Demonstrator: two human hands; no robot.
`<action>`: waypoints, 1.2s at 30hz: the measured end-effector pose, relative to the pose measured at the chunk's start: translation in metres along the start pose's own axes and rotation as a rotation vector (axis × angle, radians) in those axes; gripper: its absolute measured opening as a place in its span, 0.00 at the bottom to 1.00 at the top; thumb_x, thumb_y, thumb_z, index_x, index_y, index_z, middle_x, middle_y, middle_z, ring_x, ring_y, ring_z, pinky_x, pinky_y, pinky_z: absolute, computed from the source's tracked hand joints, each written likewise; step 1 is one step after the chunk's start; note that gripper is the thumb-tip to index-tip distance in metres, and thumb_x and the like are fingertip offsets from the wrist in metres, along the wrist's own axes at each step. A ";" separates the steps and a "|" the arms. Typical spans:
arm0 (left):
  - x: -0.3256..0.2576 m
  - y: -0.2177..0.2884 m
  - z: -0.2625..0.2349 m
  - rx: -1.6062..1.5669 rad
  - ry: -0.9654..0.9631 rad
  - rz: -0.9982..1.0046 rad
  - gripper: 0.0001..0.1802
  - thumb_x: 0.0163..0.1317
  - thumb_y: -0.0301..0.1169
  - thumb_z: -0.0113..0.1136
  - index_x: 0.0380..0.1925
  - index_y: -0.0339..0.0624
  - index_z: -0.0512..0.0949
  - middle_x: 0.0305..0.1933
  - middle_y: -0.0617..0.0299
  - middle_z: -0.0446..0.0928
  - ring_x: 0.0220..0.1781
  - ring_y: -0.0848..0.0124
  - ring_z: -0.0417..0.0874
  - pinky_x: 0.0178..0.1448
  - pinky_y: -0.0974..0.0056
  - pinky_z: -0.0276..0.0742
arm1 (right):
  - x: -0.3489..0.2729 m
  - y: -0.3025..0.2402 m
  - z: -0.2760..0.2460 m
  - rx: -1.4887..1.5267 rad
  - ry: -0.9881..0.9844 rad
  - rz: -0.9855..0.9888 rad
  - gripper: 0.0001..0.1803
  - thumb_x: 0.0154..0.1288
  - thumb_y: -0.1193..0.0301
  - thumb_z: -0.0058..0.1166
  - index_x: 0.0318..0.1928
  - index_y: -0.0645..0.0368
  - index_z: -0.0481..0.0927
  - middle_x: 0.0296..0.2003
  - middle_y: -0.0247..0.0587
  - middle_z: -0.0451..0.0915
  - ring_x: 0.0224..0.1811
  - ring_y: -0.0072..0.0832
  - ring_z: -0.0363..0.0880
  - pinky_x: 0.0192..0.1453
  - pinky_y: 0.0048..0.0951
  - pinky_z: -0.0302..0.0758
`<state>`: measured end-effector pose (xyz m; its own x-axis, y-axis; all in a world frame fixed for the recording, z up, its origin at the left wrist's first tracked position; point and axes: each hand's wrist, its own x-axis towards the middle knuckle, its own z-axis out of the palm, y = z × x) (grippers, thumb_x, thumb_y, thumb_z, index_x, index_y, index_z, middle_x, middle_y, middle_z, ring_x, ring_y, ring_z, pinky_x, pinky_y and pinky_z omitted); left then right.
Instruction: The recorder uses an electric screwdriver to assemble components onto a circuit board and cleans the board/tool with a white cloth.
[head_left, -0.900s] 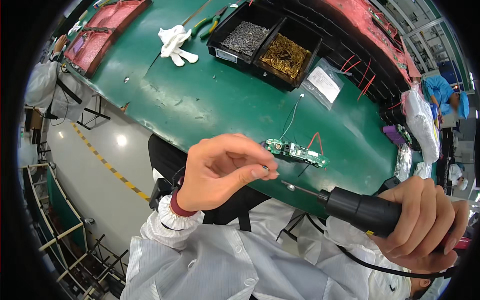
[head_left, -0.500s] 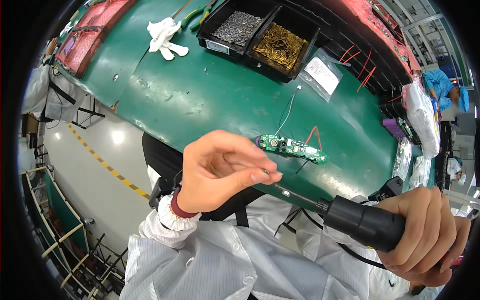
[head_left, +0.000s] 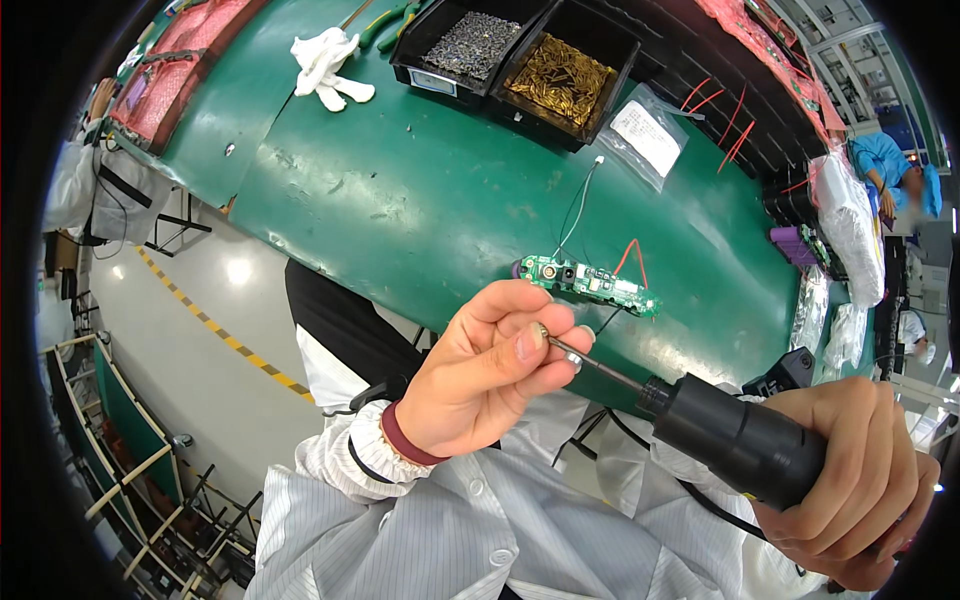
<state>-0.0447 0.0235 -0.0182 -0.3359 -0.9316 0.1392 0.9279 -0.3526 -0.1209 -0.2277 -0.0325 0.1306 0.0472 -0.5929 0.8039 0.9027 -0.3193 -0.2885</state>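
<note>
My right hand (head_left: pixel 850 480) is wrapped round a black electric screwdriver (head_left: pixel 740 440), whose thin bit (head_left: pixel 605 370) points left and carries a small silver ring. At the tip of the bit, my left hand (head_left: pixel 490 370) pinches a small metal piece (head_left: pixel 543 328) between thumb and forefinger; its exact kind is too small to tell. The other left fingers curl behind the bit. Just beyond the left hand, a narrow green circuit board (head_left: pixel 590 283) lies on the bench, with a red wire, a black wire and a white-plugged cable (head_left: pixel 580 205) coming off it.
On the green bench (head_left: pixel 400 210) stand a black bin of silver screws (head_left: pixel 475 48) and another of brass-coloured metal parts (head_left: pixel 560 80). A labelled plastic bag (head_left: pixel 645 140), white gloves (head_left: pixel 328 65) and green-handled pliers (head_left: pixel 385 25) lie nearby. Pink-lined trays (head_left: pixel 185 75) sit far left; people work at both sides.
My left hand has moved right and turned, bringing the small metal piece to the tip of the screwdriver bit. My right hand has barely shifted with the screwdriver.
</note>
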 end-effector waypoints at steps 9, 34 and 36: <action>0.001 -0.004 -0.002 -0.103 -0.055 -0.018 0.20 0.77 0.16 0.47 0.65 0.43 0.73 0.64 0.54 0.79 0.72 0.57 0.77 0.72 0.62 0.82 | -0.005 0.015 -0.001 -0.066 -0.117 -0.020 0.16 0.71 0.60 0.64 0.42 0.62 0.83 0.17 0.26 0.73 0.13 0.17 0.72 0.19 0.20 0.75; 0.021 0.101 -0.008 1.785 0.294 0.560 0.06 0.72 0.24 0.63 0.42 0.30 0.83 0.43 0.57 0.81 0.41 0.73 0.83 0.47 0.68 0.79 | 0.017 0.019 -0.051 -0.389 -0.266 0.307 0.21 0.82 0.52 0.45 0.53 0.59 0.72 0.29 0.37 0.75 0.17 0.26 0.75 0.20 0.29 0.78; 0.023 0.102 -0.011 1.839 0.296 0.479 0.09 0.75 0.26 0.59 0.40 0.31 0.84 0.40 0.58 0.82 0.39 0.72 0.83 0.45 0.68 0.78 | 0.017 0.022 -0.055 -0.374 -0.282 0.322 0.21 0.81 0.53 0.46 0.52 0.59 0.72 0.28 0.36 0.75 0.17 0.26 0.75 0.20 0.29 0.78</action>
<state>0.0408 -0.0346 -0.0381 0.1316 -0.9608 0.2440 -0.1256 0.2280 0.9655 -0.2309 -0.0906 0.1096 0.4538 -0.4993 0.7381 0.6137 -0.4255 -0.6651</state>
